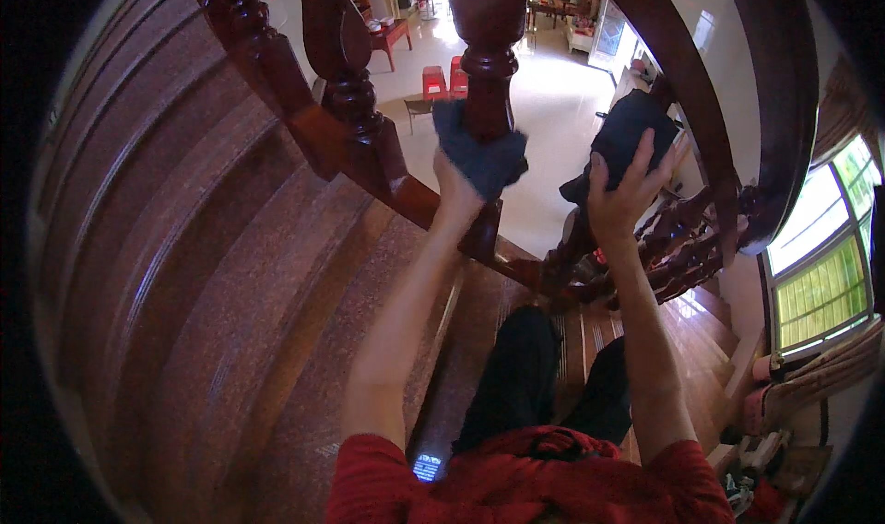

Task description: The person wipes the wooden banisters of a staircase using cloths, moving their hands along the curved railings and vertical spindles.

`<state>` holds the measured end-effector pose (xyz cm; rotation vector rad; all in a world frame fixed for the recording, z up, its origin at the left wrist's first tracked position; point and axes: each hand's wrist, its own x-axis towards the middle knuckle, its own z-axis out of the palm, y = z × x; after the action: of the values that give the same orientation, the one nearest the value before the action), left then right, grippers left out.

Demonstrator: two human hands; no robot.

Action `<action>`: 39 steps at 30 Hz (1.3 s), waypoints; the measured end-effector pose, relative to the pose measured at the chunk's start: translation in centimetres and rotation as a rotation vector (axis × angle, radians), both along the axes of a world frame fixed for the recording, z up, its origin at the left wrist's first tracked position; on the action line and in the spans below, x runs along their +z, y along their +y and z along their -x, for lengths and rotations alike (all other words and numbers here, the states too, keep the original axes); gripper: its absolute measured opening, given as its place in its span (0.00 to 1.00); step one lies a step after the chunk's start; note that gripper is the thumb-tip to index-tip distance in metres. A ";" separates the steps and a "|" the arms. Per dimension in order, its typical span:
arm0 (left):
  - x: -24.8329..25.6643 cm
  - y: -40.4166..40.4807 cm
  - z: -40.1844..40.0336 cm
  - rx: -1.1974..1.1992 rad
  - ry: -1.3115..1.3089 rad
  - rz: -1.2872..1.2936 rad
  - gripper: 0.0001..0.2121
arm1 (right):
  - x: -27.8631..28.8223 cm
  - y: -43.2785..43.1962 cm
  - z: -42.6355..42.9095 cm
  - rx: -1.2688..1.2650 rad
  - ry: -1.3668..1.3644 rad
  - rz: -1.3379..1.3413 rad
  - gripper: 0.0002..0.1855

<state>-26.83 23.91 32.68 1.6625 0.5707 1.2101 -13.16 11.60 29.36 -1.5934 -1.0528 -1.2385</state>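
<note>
My left hand [456,182] is closed on a blue-grey cloth [482,152], which wraps the lower part of a dark, glossy turned wooden baluster [487,61]. To the right, my right hand [626,192] presses a darker cloth [630,137] around another baluster, its fingers spread over the fabric. That cloth hides most of the baluster under it. A curved wooden handrail [698,88] passes to the right of my right hand. Below the balusters runs the wooden base rail [422,202].
Curved stone stairs [228,268] fill the left side and continue under my legs. Beyond the railing, a tiled floor lies lower down, with red plastic stools [435,81] and a red wooden table [392,39]. A window [823,261] is at the right.
</note>
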 end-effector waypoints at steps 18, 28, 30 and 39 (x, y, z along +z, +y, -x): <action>-7.0 2.2 0.1 -0.050 -0.125 -0.162 0.31 | -3.3 0.6 -1.9 0.100 0.174 -0.079 0.43; -0.6 4.7 5.8 0.207 0.041 -0.321 0.30 | -3.1 0.2 -1.9 0.140 0.230 -0.080 0.41; 4.6 5.1 8.6 0.492 0.101 -0.568 0.30 | -3.5 0.4 -1.4 0.193 0.335 -0.060 0.42; 26.7 16.1 6.2 0.794 0.167 -0.801 0.16 | -3.6 -0.2 -2.8 0.130 0.199 -0.044 0.41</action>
<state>-33.03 39.98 59.39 2.3111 0.9899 2.0694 -10.36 11.41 25.78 -1.5536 -0.9794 -0.9882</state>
